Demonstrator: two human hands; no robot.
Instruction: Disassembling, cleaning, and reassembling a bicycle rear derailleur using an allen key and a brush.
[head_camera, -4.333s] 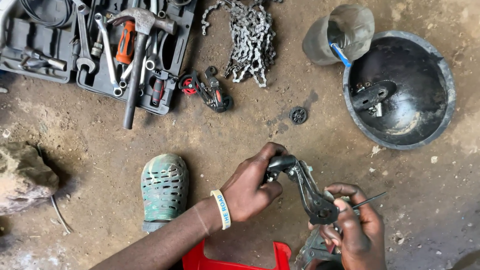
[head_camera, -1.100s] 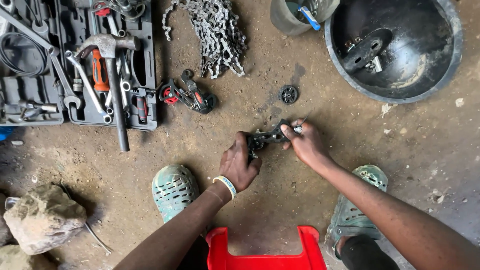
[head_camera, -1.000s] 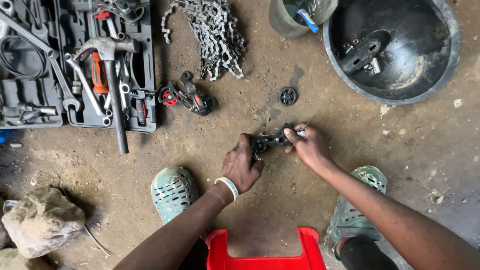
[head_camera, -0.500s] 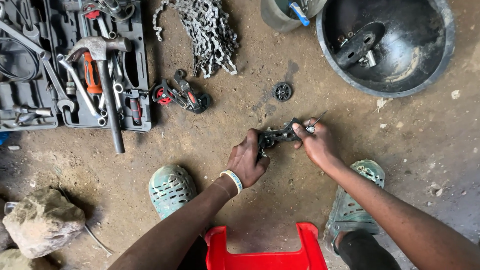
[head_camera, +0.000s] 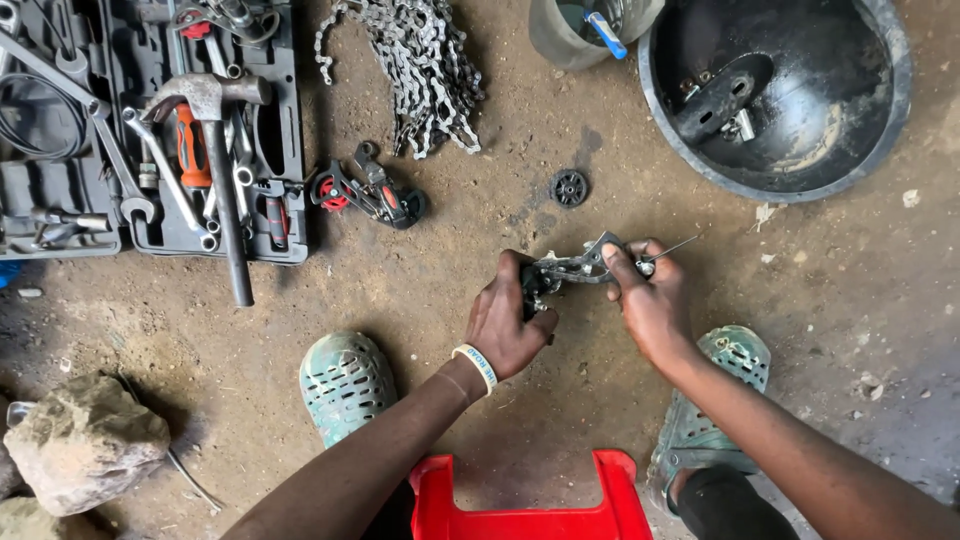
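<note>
Metal and greasy, the derailleur sits between our two hands, low over the dirt floor. Our left hand is closed around its dark end, fingers curled tight. Our right hand pinches the other end, thumb on top; a thin wire sticks out past it. Just above lies a small black wheel. Further left, a second derailleur with red parts rests beside the open tool case, where a hammer lies. A chain is heaped at the top, and a black basin stands at upper right. Our feet wear green clogs on either side of a red stool.
</note>
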